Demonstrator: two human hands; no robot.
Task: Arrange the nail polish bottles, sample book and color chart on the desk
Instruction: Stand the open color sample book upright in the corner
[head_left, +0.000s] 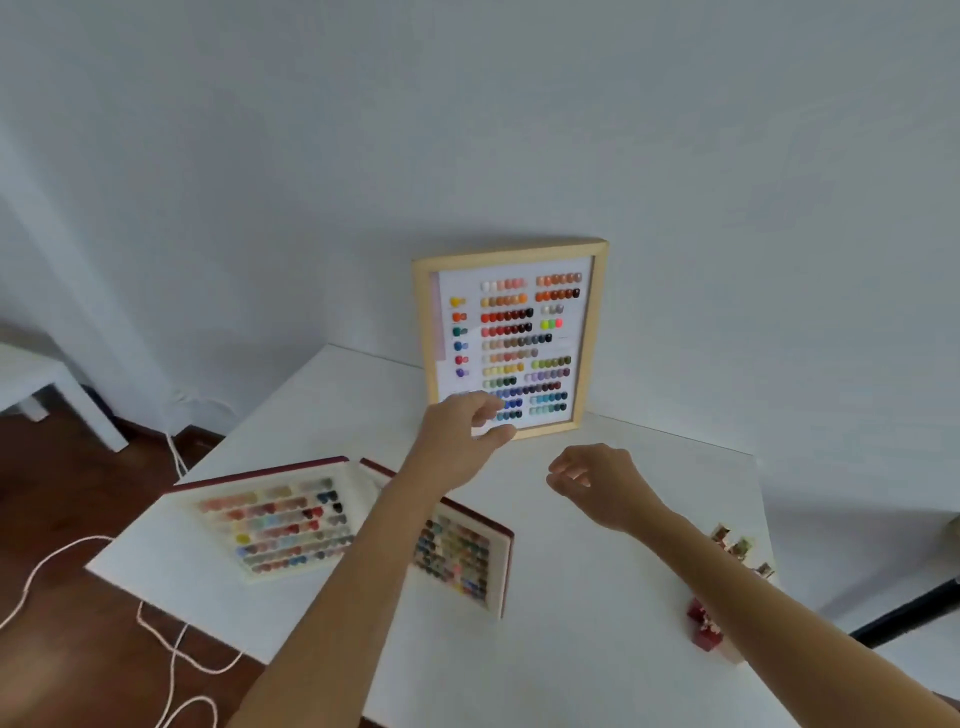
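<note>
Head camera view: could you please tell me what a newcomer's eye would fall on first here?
The framed color chart stands out first, upright against the wall at the back of the white desk, its rows of swatches bright. The left hand reaches open at its lower edge; the right hand hovers beside it, empty. Next comes the open sample book at front left, then small bottles near the right edge.

White desk (571, 597): framed chart (511, 338) upright at back edge against wall; open sample book (291, 519) flat at left; polish bottles (727, 551) along right edge, blurred
</note>
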